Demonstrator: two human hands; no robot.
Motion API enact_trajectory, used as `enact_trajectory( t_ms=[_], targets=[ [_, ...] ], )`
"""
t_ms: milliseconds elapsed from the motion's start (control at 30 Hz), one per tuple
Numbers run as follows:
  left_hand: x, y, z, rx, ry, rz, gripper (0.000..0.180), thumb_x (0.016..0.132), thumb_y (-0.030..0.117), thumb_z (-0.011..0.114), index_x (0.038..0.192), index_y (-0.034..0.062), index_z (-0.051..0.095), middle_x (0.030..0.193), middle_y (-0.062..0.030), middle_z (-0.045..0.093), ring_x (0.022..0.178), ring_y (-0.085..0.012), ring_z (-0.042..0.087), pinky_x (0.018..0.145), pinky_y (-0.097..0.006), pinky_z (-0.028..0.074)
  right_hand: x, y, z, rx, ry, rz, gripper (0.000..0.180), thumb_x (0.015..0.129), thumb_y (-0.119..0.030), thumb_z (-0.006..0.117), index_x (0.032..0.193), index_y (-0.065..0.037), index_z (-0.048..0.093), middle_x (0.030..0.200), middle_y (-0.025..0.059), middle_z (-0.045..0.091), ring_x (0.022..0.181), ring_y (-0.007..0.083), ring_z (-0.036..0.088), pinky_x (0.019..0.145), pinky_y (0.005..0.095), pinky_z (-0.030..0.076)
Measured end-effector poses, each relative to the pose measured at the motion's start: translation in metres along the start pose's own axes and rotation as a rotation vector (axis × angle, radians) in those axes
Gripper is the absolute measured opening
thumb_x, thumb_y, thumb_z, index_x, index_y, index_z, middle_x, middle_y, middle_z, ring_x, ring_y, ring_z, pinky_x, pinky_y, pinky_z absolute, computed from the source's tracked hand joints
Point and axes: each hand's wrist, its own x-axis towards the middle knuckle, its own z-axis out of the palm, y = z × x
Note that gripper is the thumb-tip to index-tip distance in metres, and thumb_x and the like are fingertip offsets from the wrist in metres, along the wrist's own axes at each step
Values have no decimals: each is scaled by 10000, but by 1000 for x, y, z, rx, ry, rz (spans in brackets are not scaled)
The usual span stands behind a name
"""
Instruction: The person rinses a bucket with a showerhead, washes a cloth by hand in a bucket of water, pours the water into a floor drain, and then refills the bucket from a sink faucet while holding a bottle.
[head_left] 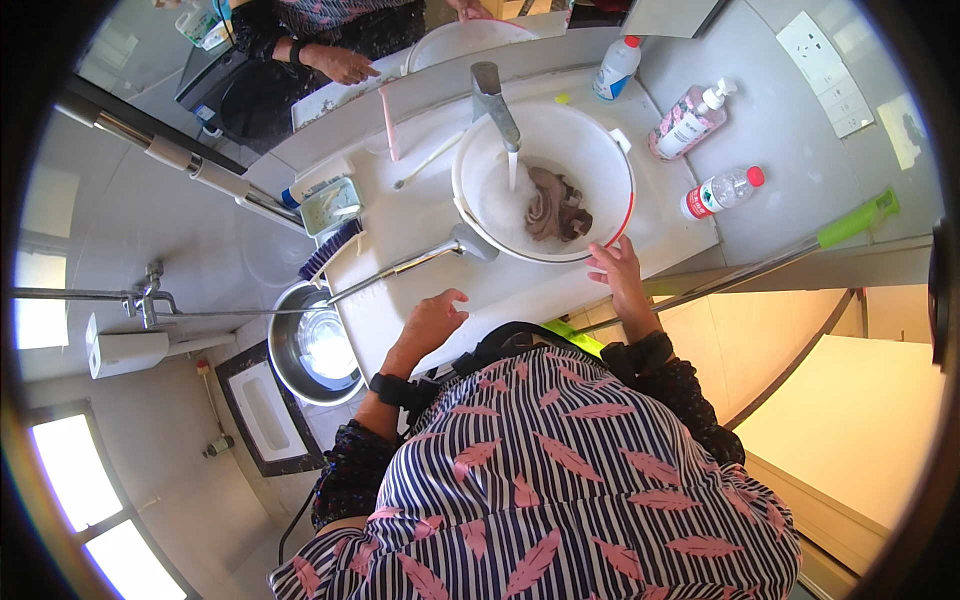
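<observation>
A white bucket (474, 212) stands in the washbasin under a grey faucet (493, 100), and water runs from the spout into it. Inside lies a bunched brownish-grey cloth (548, 205) with white suds beside it. My right hand (616, 268) is at the bucket's near right rim, fingers apart and holding nothing; whether its fingertips touch the rim I cannot tell. Over the near edge of the basin counter, my left hand (434, 322) hangs empty with its fingers loosely bent and apart. A grey-headed rod (400, 267) lies across the counter between that hand and the bucket.
To the right stand a pump bottle (688, 122), a red-capped clear bottle (722, 193) and a blue-white bottle (617, 68). On the left are a purple-bristled brush (331, 249), a soap dish (331, 207) and a metal basin (290, 345) lower down. A green-handled pole (770, 262) slants at right.
</observation>
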Motion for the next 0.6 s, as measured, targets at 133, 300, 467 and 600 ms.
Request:
enact_trajectory(
  t_ms=[133, 300, 467, 600],
  targets=[
    [3, 7, -1, 40, 12, 33, 270, 792, 214, 577, 1029, 85, 561, 793, -149, 625, 795, -319, 605, 723, -391, 469, -2, 4, 2, -91, 184, -99, 775, 725, -235, 722, 1309, -32, 255, 1106, 129, 514, 823, 174, 593, 617, 274, 469],
    [6, 12, 0, 86, 88, 123, 272, 796, 191, 576, 1030, 54, 558, 748, -132, 610, 726, -285, 600, 681, -367, 474, 11, 11, -2, -107, 170, -291, 678, 701, -146, 685, 1259, -5, 327, 1101, 135, 498, 854, 194, 585, 664, 274, 468],
    [8, 19, -2, 54, 156, 164, 246, 792, 162, 570, 1023, 78, 556, 791, -138, 610, 777, -309, 600, 704, -384, 475, 16, 5, -3, -289, 181, -330, 515, 674, -127, 615, 1137, 24, 448, 980, 120, 558, 857, 202, 581, 725, 303, 462],
    [8, 40, -9, 31, 275, 271, 224, 796, 114, 555, 1016, 70, 555, 790, -124, 598, 745, -305, 595, 689, -372, 480, 25, 8, -17, -440, 198, -343, 475, 691, -150, 602, 1109, 32, 470, 821, 91, 588, 737, 171, 568, 643, 295, 450]
  ],
)
